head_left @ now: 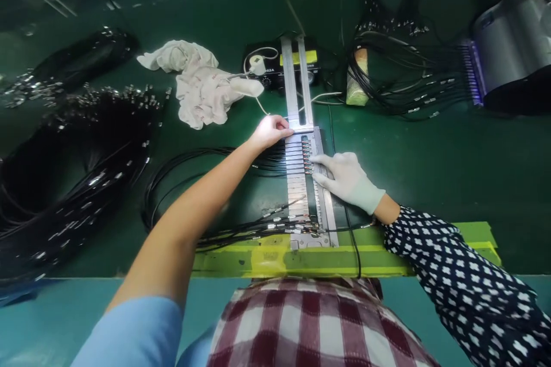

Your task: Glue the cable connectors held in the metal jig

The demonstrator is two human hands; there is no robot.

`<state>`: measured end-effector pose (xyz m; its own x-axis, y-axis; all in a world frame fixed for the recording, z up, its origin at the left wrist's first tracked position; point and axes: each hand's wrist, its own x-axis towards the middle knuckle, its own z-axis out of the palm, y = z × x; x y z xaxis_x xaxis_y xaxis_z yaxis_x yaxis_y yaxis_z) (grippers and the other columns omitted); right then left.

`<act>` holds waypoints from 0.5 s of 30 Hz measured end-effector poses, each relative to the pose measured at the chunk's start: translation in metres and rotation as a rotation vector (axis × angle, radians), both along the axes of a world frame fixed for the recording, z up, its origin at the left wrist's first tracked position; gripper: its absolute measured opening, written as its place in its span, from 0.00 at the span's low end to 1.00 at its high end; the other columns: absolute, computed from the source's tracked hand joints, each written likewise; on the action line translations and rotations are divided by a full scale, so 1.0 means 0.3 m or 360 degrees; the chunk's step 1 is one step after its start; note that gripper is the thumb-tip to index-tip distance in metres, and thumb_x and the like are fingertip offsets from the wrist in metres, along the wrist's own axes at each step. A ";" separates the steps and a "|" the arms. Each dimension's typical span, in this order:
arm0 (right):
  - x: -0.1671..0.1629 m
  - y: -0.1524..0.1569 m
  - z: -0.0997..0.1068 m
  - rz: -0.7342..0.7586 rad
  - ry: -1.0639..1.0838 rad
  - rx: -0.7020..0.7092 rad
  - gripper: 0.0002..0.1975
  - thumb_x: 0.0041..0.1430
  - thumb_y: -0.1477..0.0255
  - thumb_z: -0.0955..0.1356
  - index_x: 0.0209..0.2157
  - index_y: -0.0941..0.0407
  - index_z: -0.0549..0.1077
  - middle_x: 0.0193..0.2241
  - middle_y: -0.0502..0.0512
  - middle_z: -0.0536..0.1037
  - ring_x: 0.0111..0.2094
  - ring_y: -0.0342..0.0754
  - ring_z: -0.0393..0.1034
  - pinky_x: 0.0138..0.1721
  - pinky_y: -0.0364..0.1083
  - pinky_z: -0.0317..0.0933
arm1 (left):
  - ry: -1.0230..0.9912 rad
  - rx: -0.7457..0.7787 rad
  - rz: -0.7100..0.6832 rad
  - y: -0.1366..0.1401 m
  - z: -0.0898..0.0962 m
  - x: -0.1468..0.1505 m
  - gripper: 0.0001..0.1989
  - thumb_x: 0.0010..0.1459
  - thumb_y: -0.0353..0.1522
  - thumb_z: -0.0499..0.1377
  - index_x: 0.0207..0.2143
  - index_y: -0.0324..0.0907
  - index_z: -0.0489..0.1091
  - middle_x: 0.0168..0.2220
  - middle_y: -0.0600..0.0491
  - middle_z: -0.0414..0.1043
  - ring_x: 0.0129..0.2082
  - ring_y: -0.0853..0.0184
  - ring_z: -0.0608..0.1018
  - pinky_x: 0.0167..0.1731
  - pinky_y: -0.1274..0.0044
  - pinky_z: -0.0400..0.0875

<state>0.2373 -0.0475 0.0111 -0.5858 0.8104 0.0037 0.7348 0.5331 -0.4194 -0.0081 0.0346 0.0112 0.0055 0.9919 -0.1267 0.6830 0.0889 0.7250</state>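
My bare left hand (271,131) is closed in a pinch at the upper end of a slotted metal fixture (297,186). A black cable (302,132) runs from its fingertips across the metal. My right hand (346,178), in a white glove, rests at the fixture's right side. Its thumb and forefinger are apart, with the tips beside a row of small wire ends (307,155). Several black cables (275,167) lie side by side in the slots and trail left under my forearm. More cables with metallic ends (275,223) lie across the fixture's near end.
Big coils of black cable (103,155) are at the left. Crumpled white gloves (202,89) lie behind my left hand. A black box (262,77) stands under the fixture's far rails. At the right is a grey machine (512,46) with cables before it. Yellow-green tape (267,261) lines the table edge.
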 end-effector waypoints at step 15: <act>0.032 0.006 -0.025 -0.0248 0.0326 -0.0197 0.14 0.65 0.62 0.64 0.49 0.50 0.74 0.32 0.55 0.74 0.41 0.57 0.68 0.53 0.60 0.53 | -0.0134 -0.0107 0.0092 0.051 -0.043 0.080 0.08 0.51 0.34 0.65 0.30 0.40 0.71 0.26 0.55 0.71 0.32 0.66 0.73 0.39 0.72 0.67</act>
<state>0.2468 -0.0457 0.0035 -0.4516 0.8922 0.0045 0.6969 0.3559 -0.6226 0.0158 0.0498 -0.0016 -0.0378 0.9802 -0.1945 0.6122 0.1765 0.7708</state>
